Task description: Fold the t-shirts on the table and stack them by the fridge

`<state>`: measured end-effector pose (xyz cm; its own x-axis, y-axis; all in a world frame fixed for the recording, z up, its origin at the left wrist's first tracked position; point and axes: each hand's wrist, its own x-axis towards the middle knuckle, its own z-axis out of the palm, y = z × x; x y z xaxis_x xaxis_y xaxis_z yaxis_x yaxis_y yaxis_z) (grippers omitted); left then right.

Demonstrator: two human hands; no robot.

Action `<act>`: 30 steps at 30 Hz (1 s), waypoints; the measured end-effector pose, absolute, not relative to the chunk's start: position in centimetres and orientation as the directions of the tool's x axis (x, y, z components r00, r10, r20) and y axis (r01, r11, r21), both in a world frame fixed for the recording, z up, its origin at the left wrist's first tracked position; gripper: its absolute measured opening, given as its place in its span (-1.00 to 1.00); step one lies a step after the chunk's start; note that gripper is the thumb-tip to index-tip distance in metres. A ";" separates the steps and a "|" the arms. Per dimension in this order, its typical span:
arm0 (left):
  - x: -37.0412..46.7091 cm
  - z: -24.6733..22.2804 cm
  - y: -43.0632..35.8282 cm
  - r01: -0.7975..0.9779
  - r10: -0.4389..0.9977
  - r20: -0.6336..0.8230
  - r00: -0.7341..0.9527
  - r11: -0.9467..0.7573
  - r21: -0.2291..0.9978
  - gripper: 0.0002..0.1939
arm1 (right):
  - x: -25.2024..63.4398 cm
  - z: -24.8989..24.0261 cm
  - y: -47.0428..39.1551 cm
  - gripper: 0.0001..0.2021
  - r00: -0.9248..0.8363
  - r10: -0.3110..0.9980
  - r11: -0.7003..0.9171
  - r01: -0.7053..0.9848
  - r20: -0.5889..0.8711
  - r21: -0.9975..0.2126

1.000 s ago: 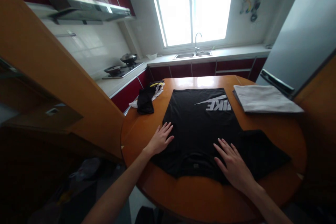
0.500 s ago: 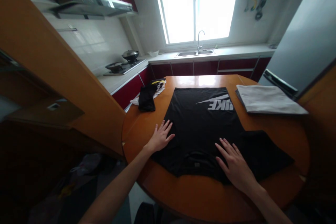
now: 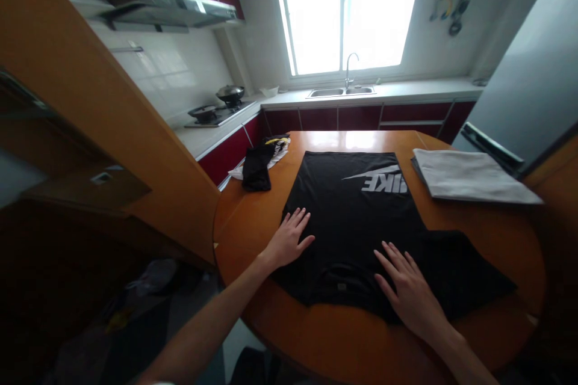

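A black T-shirt (image 3: 347,216) with white lettering lies spread on the round wooden table (image 3: 311,337), its collar toward me. My left hand (image 3: 291,239) rests flat on the shirt's left side, fingers stretched out. Near the collar, my right hand (image 3: 406,289) lies on the cloth with its fingers extended. The shirt's left part is folded inward, while a sleeve sticks out at the right. Neither hand grips any fabric.
Crumpled dark and white clothes (image 3: 257,168) lie at the table's far left. A folded light grey cloth (image 3: 474,174) sits at the far right. Beyond are a counter with a sink (image 3: 341,92), a stove (image 3: 219,114) and a fridge (image 3: 524,72).
My left hand has slid a little to the right over the shirt. My right hand stays in about the same place on the cloth. The whole view has shifted slightly.
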<state>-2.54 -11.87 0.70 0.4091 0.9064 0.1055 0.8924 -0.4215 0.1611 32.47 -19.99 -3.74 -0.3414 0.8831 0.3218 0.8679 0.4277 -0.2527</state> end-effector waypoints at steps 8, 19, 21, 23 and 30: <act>-1.1 1.0 -11.8 0.839 0.877 0.082 0.474 -0.478 0.262 -0.29 | 32.5 -3.7 -20.0 -0.50 -0.341 0.884 0.427 0.867 0.319 -0.257; -1.0 0.3 -10.5 0.880 0.904 0.150 0.400 -0.424 0.213 -0.34 | 32.6 -3.8 -19.9 -0.49 -0.340 0.886 0.427 0.862 0.315 -0.272; -0.8 0.3 -10.5 0.890 0.909 0.192 0.369 -0.405 0.208 -0.37 | 32.6 -3.8 -19.9 -0.50 -0.340 0.886 0.427 0.862 0.315 -0.271; -0.9 0.0 -10.3 0.904 0.925 0.161 0.345 -0.374 0.206 -0.36 | 32.6 -3.8 -19.9 -0.50 -0.341 0.885 0.428 0.864 0.317 -0.265; -1.7 -1.3 -9.6 0.927 0.948 0.116 0.295 -0.314 0.206 -0.28 | 32.6 -3.6 -20.0 -0.50 -0.336 0.888 0.426 0.858 0.314 -0.286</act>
<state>-1.69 -9.62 -1.31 0.2952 0.9484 0.1159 0.9269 -0.3137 0.2059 32.59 -19.98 -3.55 -0.3361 0.8880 0.3139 0.8581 0.4261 -0.2864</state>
